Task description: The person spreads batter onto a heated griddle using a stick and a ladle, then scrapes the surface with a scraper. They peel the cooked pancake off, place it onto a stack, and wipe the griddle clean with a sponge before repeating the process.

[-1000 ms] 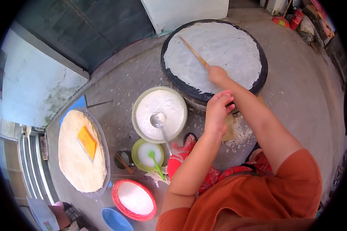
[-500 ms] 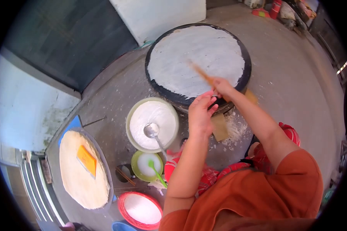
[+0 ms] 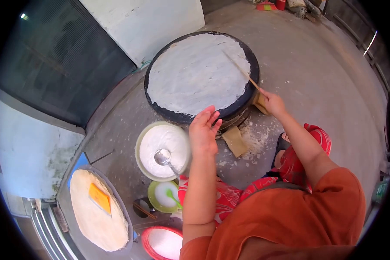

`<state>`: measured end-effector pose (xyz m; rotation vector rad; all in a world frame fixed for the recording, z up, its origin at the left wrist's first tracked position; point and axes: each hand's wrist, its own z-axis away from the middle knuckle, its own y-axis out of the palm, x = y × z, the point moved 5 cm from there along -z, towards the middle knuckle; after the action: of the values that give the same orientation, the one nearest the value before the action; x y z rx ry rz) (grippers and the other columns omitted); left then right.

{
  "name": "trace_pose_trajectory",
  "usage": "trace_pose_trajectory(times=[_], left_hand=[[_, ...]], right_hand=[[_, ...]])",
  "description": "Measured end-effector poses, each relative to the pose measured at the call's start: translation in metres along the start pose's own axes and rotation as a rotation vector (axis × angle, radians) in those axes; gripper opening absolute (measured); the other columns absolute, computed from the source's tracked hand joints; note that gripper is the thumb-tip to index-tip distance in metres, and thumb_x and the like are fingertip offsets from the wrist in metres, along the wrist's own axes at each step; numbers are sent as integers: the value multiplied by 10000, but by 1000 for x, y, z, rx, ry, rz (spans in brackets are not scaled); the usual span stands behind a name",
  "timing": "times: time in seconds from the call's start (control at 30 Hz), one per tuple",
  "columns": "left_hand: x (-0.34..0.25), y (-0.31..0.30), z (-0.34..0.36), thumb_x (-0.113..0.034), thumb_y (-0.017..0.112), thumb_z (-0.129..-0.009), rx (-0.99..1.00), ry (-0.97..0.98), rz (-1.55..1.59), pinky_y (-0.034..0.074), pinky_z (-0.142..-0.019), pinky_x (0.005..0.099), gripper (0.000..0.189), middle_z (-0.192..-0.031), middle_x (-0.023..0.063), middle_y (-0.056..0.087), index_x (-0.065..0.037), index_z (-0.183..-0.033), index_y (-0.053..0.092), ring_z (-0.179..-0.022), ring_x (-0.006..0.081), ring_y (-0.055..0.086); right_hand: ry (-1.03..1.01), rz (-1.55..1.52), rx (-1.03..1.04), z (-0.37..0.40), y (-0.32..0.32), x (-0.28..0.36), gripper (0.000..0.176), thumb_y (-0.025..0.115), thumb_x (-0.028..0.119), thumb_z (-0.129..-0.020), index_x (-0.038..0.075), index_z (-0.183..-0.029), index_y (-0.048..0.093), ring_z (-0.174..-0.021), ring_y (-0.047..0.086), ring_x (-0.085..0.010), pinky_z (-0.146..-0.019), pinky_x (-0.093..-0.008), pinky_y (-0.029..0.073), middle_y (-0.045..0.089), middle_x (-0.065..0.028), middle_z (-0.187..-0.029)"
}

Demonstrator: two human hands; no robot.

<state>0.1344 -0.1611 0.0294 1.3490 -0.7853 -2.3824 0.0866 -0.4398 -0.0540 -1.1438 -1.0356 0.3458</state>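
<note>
My right hand (image 3: 273,104) grips one end of a thin wooden spreader (image 3: 242,72), whose blade reaches over the right side of a large round black griddle (image 3: 177,117). A pale, thin layer of batter (image 3: 195,71) covers the griddle almost to its rim. My left hand (image 3: 204,132) is raised at the griddle's front edge, fingers apart and holding nothing. Below and left of it stands a bowl (image 3: 139,149) of white batter with a metal ladle (image 3: 163,157) lying in it.
A smaller green bowl (image 3: 151,195) holds white liquid and a green-handled brush (image 3: 172,197). Nearby is a red basin (image 3: 146,240) with white contents. At left, an orange scraper (image 3: 99,198) lies on stacked flatbreads (image 3: 93,225). Crumbs and cardboard (image 3: 235,142) lie by the griddle's base.
My right hand has moved right with the spreader, toward the griddle's right edge. My hands, close together before, are now apart. The view has shifted somewhat.
</note>
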Motion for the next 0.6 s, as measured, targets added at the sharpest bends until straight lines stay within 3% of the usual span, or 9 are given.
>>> trace_pose_trajectory(times=[0.13, 0.2, 0.23, 0.3, 0.6], left_hand=[[2, 2, 1, -113, 492, -803, -2, -7, -12, 431, -792, 347, 266, -1018, 116, 526, 27, -1029, 500, -925, 227, 514], [3, 2, 0, -121, 500, -800, -2, -12, -15, 427, -798, 348, 274, -1013, 116, 525, 32, -1027, 501, -928, 228, 512], [2, 2, 0, -121, 500, -800, 0, -12, -17, 427, -798, 348, 274, -1013, 116, 525, 32, -1027, 501, -928, 228, 512], [1, 2, 0, -123, 504, -799, -5, -7, -24, 423, -805, 350, 279, -1014, 120, 522, 42, -1025, 500, -935, 233, 508], [-1, 1, -2, -127, 496, -802, 11, 5, -20, 416, -825, 359, 301, -1031, 134, 511, 57, -1040, 490, -951, 249, 497]], right_hand=[[-151, 8, -62, 16, 1, -5, 337, 409, 164, -852, 236, -1161, 522, -670, 583, -293, -593, -369, 462, 607, -144, -837], [202, -726, 304, 20, 15, -16, 346, 359, 166, -893, 197, -1218, 474, -501, 502, -155, -448, -281, 415, 570, -79, -709], [202, -728, 302, 23, 11, -13, 346, 359, 166, -893, 197, -1218, 474, -501, 502, -155, -448, -281, 415, 570, -79, -709], [341, -1098, 341, 34, 9, -7, 365, 310, 158, -920, 145, -1274, 398, -456, 386, -60, -382, -204, 338, 498, -20, -640], [329, -1071, 405, 98, 13, -30, 370, 293, 135, -919, 106, -1279, 374, -440, 457, -92, -383, -211, 377, 559, -70, -700]])
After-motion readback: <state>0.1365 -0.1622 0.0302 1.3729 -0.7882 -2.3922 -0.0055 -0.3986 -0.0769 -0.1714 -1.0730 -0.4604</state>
